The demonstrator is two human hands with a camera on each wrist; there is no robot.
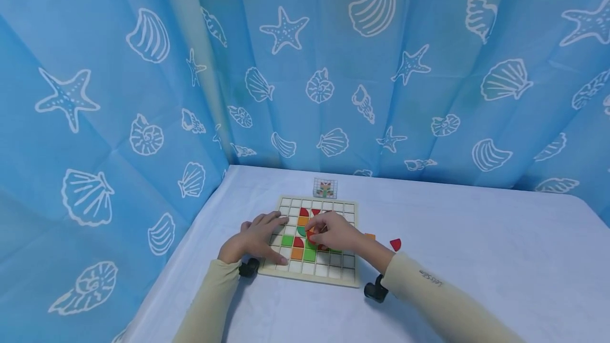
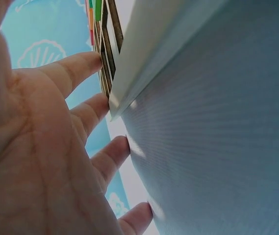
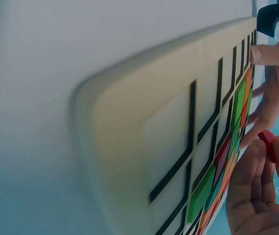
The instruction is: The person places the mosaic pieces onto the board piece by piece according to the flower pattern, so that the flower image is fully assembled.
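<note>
A pale grid board point(image 1: 310, 279) lies on the white table, partly filled with red, orange and green pieces. My left hand point(image 1: 257, 238) rests along its left side with fingers spread; in the left wrist view two fingertips point(image 2: 100, 104) meet the board's edge and the other two touch the cloth. Over the middle of the board, my right hand point(image 1: 337, 233) pinches a small red piece point(image 3: 266, 145) between thumb and fingers. Some placed pieces are hidden under this hand. A green square point(image 1: 287, 240) sits near the left fingers.
Behind the board is a small pattern card point(image 1: 325, 188) with a coloured figure on a grid. To the right lie a loose red quarter-round piece point(image 1: 395, 244) and an orange piece point(image 1: 370, 236). Blue shell-print curtains point(image 1: 305, 94) hang at the back and left.
</note>
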